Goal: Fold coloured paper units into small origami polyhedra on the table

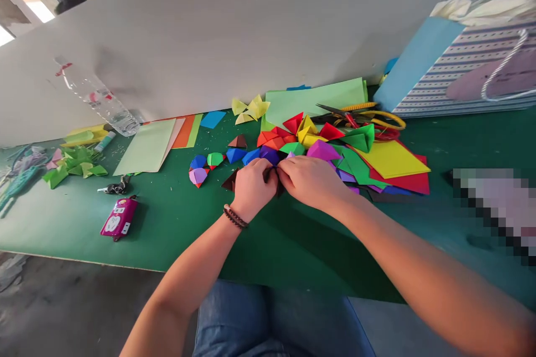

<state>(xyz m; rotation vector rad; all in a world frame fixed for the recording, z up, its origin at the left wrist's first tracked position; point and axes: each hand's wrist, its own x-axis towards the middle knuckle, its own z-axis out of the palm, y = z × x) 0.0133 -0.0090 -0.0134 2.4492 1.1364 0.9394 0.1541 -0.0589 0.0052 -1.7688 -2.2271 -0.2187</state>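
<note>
My left hand [254, 187] and my right hand [309, 178] meet over the green table, fingers pinched together. Between them is a dark brown folded paper piece [280, 188], mostly hidden by the fingers. A brown corner [229, 181] shows beside my left hand; whether it belongs to the same piece I cannot tell. Just beyond lie folded paper units: blue [236, 155], purple [270, 154], red [276, 138], yellow [309, 133], magenta [323, 150] and green [358, 163]. To the left sits a small cluster with a lilac piece [198, 177] and a green piece [215, 159].
Scissors [383, 122] rest on paper sheets [389, 159] at right, near a striped gift bag [464, 67]. A clear bottle [98, 97] leans against the white partition [234, 28]. Further left are paper sheets [144, 145], keys [117, 186], a magenta packet [119, 218] and green scraps [75, 162].
</note>
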